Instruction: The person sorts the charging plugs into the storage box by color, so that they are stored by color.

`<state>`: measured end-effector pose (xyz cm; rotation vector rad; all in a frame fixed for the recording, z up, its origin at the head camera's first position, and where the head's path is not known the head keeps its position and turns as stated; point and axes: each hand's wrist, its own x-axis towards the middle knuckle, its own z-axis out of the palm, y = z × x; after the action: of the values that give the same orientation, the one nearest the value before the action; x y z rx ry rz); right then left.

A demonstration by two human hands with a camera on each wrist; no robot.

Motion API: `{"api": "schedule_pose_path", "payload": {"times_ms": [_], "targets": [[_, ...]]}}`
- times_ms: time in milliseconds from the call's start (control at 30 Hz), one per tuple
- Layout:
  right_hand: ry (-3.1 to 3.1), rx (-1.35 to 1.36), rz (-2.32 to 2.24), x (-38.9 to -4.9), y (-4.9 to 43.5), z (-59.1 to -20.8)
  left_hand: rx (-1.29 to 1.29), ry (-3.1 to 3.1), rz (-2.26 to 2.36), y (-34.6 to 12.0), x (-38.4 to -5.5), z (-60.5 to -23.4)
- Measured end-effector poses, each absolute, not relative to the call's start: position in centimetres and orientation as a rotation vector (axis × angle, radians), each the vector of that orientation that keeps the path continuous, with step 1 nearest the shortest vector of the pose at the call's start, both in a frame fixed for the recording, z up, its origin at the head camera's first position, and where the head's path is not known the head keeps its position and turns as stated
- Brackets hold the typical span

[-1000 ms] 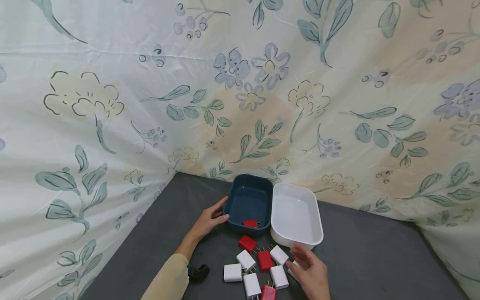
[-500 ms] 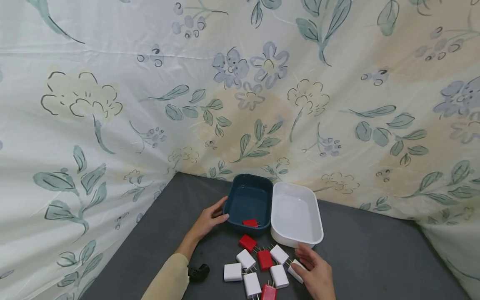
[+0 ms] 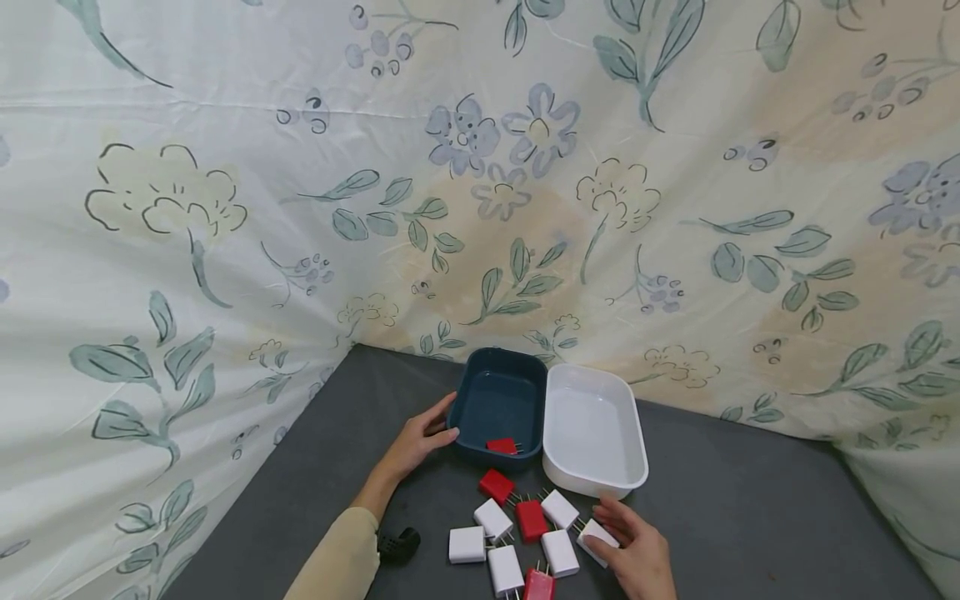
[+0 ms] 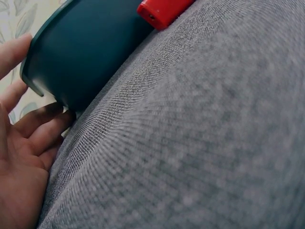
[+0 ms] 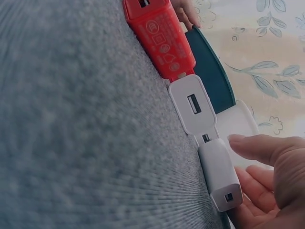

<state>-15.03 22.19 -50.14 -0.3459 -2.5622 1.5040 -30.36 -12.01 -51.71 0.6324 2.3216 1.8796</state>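
Observation:
My left hand (image 3: 415, 446) touches the left side of the dark blue bin (image 3: 498, 400), with its fingers and thumb spread along the wall. In the left wrist view, the fingertips of my left hand (image 4: 28, 148) lie against the bin's rim and lower wall. One red charger (image 3: 502, 447) lies inside this bin. My right hand (image 3: 637, 550) is around a white charger (image 3: 597, 540) on the table, thumb on the near side and fingers beyond it. In the right wrist view, the thumb is beside that white charger (image 5: 219, 171); a firm grip is not visible.
A white bin (image 3: 595, 425) stands against the blue one's right side. Several red and white chargers lie in front of the bins, including a red charger (image 3: 532, 521) and a white charger (image 3: 506, 571). A black object (image 3: 399, 546) lies beside the left sleeve. Floral cloth (image 3: 480, 208) hangs behind.
My right hand has shifted slightly right, leaving more of the white charger visible between thumb and fingers. My left hand stays at the blue bin.

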Motion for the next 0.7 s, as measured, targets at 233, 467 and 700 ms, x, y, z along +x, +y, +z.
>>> {"api": "schedule_pose_path", "payload": {"times_ms": [233, 467, 700], "targets": [[-2.626, -0.33, 1.48, -15.1, 22.5, -50.5, 0.675, 2.288, 1.83, -12.3, -29.2, -49.4], [-2.639, -0.317, 1.492, -15.3, 22.7, -50.6, 0.672, 2.291, 1.824, -12.2, -28.9, -48.9], [-2.663, -0.279, 1.485, -15.2, 22.8, -50.8, 0.683, 2.289, 1.825, -12.2, -29.0, -48.9]]}}
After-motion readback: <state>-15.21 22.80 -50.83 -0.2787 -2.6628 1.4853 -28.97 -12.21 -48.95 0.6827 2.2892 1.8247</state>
